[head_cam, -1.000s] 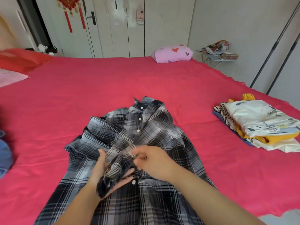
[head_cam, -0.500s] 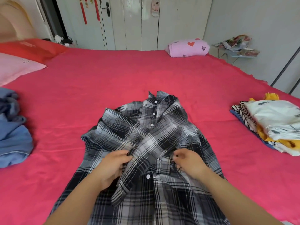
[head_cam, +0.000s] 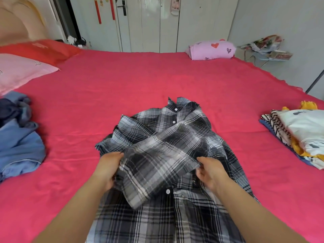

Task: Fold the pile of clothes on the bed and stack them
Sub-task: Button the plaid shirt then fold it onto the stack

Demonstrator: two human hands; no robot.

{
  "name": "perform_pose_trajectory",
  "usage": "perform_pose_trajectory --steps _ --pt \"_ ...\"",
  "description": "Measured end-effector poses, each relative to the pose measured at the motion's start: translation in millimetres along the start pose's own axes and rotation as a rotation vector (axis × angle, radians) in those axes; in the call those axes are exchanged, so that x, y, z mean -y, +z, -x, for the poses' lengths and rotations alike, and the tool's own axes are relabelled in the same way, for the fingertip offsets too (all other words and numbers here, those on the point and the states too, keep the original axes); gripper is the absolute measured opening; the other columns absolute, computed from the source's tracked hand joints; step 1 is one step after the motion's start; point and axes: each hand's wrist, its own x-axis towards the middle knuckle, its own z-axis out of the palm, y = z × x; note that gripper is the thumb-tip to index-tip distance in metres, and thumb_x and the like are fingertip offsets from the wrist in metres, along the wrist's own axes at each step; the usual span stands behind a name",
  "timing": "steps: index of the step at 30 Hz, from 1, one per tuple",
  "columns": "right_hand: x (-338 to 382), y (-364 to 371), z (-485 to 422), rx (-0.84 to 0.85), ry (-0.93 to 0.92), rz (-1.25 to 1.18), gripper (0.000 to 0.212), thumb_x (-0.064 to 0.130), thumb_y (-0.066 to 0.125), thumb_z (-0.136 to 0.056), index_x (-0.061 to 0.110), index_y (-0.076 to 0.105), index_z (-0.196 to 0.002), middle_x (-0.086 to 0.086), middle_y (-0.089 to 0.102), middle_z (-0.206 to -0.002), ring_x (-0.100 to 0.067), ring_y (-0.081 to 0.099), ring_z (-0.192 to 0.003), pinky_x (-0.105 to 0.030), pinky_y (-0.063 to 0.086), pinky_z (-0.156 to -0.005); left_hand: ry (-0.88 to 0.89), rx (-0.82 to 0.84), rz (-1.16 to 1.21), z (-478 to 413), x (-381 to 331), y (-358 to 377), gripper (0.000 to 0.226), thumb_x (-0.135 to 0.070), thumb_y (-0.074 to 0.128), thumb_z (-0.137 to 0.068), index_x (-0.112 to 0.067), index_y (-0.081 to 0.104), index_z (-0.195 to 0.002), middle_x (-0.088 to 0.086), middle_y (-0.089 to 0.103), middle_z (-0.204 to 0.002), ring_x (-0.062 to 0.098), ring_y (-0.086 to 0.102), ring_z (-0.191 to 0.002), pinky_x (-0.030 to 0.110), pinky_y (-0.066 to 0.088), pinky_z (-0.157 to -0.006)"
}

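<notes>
A grey, black and white plaid button shirt [head_cam: 163,137] lies front-up on the red bed [head_cam: 140,81], collar pointing away from me. One sleeve is folded across its chest. My left hand [head_cam: 108,168] grips the left side of that sleeve's cuff end, and my right hand [head_cam: 209,172] pinches its right side, stretching the fabric between them just above the shirt. A stack of folded clothes [head_cam: 298,135] sits at the right edge of the bed. A heap of unfolded blue clothes [head_cam: 19,137] lies at the left.
A pink pillow [head_cam: 21,71] and a red pillow [head_cam: 38,50] lie at the far left by the headboard. A lilac heart-print bundle [head_cam: 212,50] rests at the far edge. White wardrobe doors [head_cam: 150,23] stand behind the bed, and a cluttered small table [head_cam: 266,48] at the far right.
Both hands have moved apart along the folded sleeve and lifted it, spreading it flat across the shirt. The camera has turned left, bringing the blue heap and pillows more into view.
</notes>
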Motion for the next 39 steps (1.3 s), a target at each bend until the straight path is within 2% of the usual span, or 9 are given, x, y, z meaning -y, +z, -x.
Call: perform_pose_trajectory --steps 5,9,12,16,23,25,32,35,39 --pt "-11 -5 6 -0.028 -0.044 0.516 0.019 0.010 0.060 -0.088 0.000 0.044 -0.088 -0.009 0.050 -0.062 -0.013 0.052 -0.042 -0.022 0.048 -0.045 0.240 -0.198 -0.586 -19 8 -6 0.029 -0.011 0.048 -0.093 -0.006 0.058 -0.120 0.006 0.063 -0.086 0.020 0.053 -0.061 0.027 0.039 -0.056" --pt "-9 -10 23 -0.154 -0.368 0.979 0.069 0.023 0.064 -0.086 0.005 0.026 -0.141 -0.020 0.050 -0.123 -0.031 0.059 -0.100 -0.035 0.047 -0.080 0.563 -0.211 -0.738 -5 24 3 0.051 -0.025 0.054 -0.092 -0.004 0.042 -0.137 0.014 0.052 -0.134 0.030 0.050 -0.121 0.040 0.039 -0.103" --pt "-15 -17 38 -0.160 -0.787 1.277 0.067 0.032 0.055 -0.091 0.021 0.020 -0.147 -0.012 0.036 -0.137 -0.027 0.049 -0.115 -0.035 0.042 -0.092 0.893 0.001 -1.064 16 40 17 0.062 -0.053 0.038 -0.091 -0.020 0.032 -0.144 0.003 0.036 -0.149 0.022 0.031 -0.138 0.040 0.021 -0.114" --pt "-30 -33 23 0.116 -0.565 1.769 0.058 0.043 0.040 -0.096 0.031 0.017 -0.148 -0.002 0.016 -0.155 -0.025 0.020 -0.141 -0.047 0.021 -0.112 0.549 0.294 -1.546 14 61 28 0.065 -0.061 0.021 -0.093 -0.034 0.002 -0.149 -0.002 -0.004 -0.158 0.022 -0.006 -0.146 0.047 -0.007 -0.117" --pt "-33 -66 22 0.067 -0.610 1.643 0.059 0.041 0.040 -0.096 0.034 0.013 -0.148 -0.002 0.014 -0.157 -0.023 0.015 -0.144 -0.044 0.022 -0.115 0.775 0.299 -1.401 21 53 29 0.097 -0.088 -0.002 -0.064 -0.037 -0.008 -0.146 -0.012 -0.016 -0.152 0.014 -0.014 -0.144 0.038 -0.016 -0.112" --pt "-37 -74 24 0.090 -0.571 1.682 0.058 0.043 0.039 -0.097 0.034 0.014 -0.148 -0.003 0.015 -0.156 -0.023 0.016 -0.143 -0.045 0.020 -0.115 0.757 0.376 -1.441 29 58 23 0.097 -0.088 0.015 -0.065 -0.039 -0.011 -0.145 -0.016 -0.015 -0.151 0.013 -0.014 -0.144 0.036 -0.016 -0.112" --pt "-46 -93 33 0.076 -0.589 1.608 0.058 0.044 0.041 -0.095 0.027 0.022 -0.147 -0.006 0.025 -0.153 -0.024 0.027 -0.139 -0.044 0.026 -0.113 0.861 0.240 -1.272 45 78 -11 0.059 -0.020 0.074 -0.071 -0.013 0.054 -0.126 0.006 0.049 -0.133 0.028 0.047 -0.125 0.036 0.038 -0.104" --pt "-46 -96 40 0.069 -0.618 1.605 0.056 0.041 0.042 -0.096 0.025 0.024 -0.147 -0.004 0.027 -0.152 -0.023 0.030 -0.137 -0.041 0.028 -0.112 0.888 0.133 -1.167 52 73 -16 0.022 0.005 0.067 -0.072 -0.008 0.067 -0.091 0.005 0.065 -0.099 0.025 0.062 -0.091 0.036 0.055 -0.077" --pt "-46 -106 51 0.071 -0.662 1.618 0.053 0.043 0.044 -0.094 0.025 0.035 -0.143 0.000 0.038 -0.145 -0.019 0.037 -0.132 -0.036 0.031 -0.111 0.703 0.126 -1.227 54 60 -20 0.027 -0.003 0.046 -0.089 -0.009 0.068 -0.104 0.004 0.065 -0.108 0.023 0.059 -0.100 0.029 0.047 -0.083"
